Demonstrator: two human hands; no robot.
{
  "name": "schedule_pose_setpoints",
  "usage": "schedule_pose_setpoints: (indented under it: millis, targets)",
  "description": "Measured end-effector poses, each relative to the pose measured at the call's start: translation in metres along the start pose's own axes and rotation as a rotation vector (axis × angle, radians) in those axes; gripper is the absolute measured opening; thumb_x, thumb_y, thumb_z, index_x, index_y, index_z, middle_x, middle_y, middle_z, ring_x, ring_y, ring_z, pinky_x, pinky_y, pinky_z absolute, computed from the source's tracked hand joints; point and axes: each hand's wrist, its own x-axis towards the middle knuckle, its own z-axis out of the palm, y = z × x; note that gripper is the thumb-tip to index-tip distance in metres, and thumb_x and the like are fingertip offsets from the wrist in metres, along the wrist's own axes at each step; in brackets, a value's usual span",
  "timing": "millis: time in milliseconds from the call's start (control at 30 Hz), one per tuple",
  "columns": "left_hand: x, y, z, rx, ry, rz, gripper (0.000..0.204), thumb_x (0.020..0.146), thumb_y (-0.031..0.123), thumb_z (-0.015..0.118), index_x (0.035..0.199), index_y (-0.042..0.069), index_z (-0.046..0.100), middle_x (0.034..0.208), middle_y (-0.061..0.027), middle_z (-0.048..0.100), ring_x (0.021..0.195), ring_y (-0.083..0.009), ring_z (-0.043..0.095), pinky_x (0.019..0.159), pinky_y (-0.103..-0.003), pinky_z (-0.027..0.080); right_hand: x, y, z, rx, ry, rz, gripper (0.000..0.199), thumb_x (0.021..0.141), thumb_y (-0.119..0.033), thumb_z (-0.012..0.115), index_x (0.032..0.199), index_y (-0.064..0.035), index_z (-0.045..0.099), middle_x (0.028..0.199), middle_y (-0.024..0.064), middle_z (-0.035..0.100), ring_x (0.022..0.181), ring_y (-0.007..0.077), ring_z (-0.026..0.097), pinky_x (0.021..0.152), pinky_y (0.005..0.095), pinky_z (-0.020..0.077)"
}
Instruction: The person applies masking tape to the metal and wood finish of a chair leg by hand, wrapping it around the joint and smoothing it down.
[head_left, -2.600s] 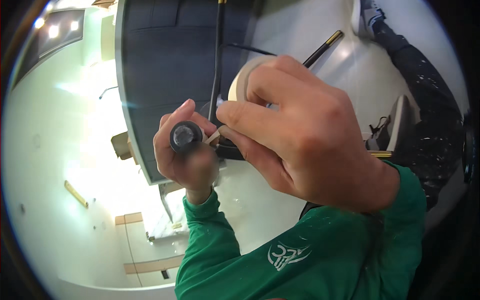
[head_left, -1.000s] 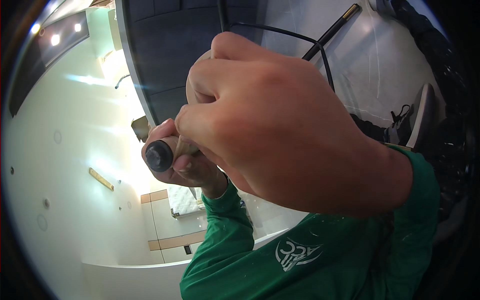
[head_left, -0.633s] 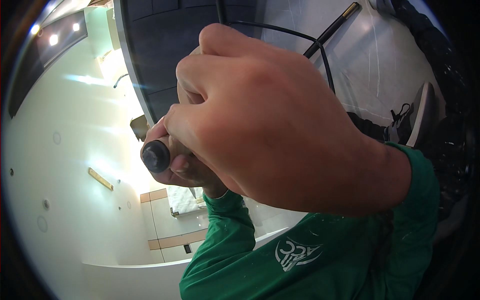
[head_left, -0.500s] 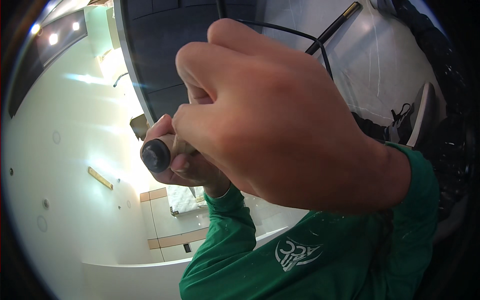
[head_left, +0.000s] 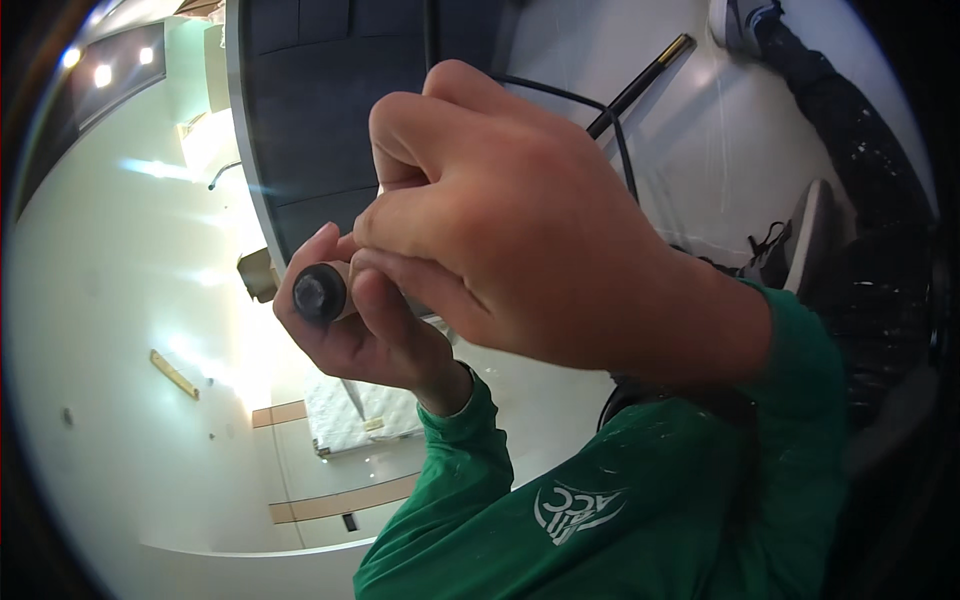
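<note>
The left hand (head_left: 365, 335) is curled around a dark cylindrical handle (head_left: 320, 293), whose round black end cap faces the camera just past the thumb and curled fingers – a firm, clenched hold. The right hand (head_left: 520, 230) sits over and in front of it, fingers bunched and pinching at the shaft right beside the left-hand grip; whatever it pinches is hidden behind its knuckles, so what it holds cannot be told. Both forearms wear green sleeves (head_left: 600, 500). Behind the grip stands a dark panel (head_left: 320, 110), with a black cable (head_left: 570, 95) and a thin dark rod with a brass tip (head_left: 645, 85) beyond the right knuckles – all well apart from the hands.
</note>
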Motion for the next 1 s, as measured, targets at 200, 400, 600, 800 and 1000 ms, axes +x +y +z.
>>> schedule_pose_setpoints:
  millis: [200,400,600,800,1000]
  targets:
    - [0.01,-0.009,-0.002,-0.021,-0.057,0.156,0.036,0.099,0.033,0.078,0.103,0.001,0.063,0.092,-0.0064,0.065,0.082,-0.0142,0.062,0.072,-0.028,0.049,0.003,0.006,-0.001,0.072,0.104,-0.048,0.009,0.072,-0.009,0.082,0.074,-0.0061,0.074,0.089,0.0043,0.061,0.091,0.0232,0.059,0.07,0.036,0.0543]
    - [0.006,-0.01,-0.001,-0.013,-0.078,0.172,0.029,0.101,0.024,0.077,0.106,0.002,0.059,0.093,-0.0064,0.065,0.082,-0.0149,0.06,0.072,-0.028,0.048,0.002,0.007,0.0,-0.055,0.133,-0.233,0.015,0.064,-0.007,0.083,0.075,-0.0044,0.072,0.086,0.0023,0.058,0.084,0.0211,0.059,0.067,0.0342,0.054]
    - [0.002,-0.007,-0.003,0.053,-0.104,0.144,0.031,0.101,0.026,0.077,0.105,0.002,0.058,0.092,-0.0063,0.064,0.081,-0.0152,0.062,0.072,-0.028,0.051,-0.007,0.01,0.015,-0.223,0.346,-0.488,0.024,0.062,-0.004,0.086,0.085,-0.0004,0.078,0.078,0.0012,0.057,0.074,0.0204,0.062,0.07,0.0355,0.0625]
    - [0.005,-0.003,-0.002,0.06,-0.117,0.154,0.028,0.1,0.022,0.078,0.102,0.002,0.059,0.087,-0.0054,0.064,0.075,-0.0138,0.063,0.067,-0.026,0.051,-0.021,0.015,0.02,-0.176,0.355,-0.481,0.023,0.064,-0.001,0.084,0.086,0.0009,0.08,0.079,0.0021,0.057,0.077,0.0199,0.062,0.079,0.043,0.0688]
    - [0.013,-0.003,0.004,-0.034,-0.091,0.054,0.02,0.097,0.008,0.08,0.096,0.004,0.06,0.076,-0.0018,0.063,0.065,-0.008,0.06,0.062,-0.023,0.048,-0.059,0.013,0.011,-0.287,0.258,-0.42,0.029,0.066,0.0,0.089,0.093,-0.0045,0.081,0.088,0.0011,0.058,0.085,0.0203,0.061,0.083,0.04,0.0681]
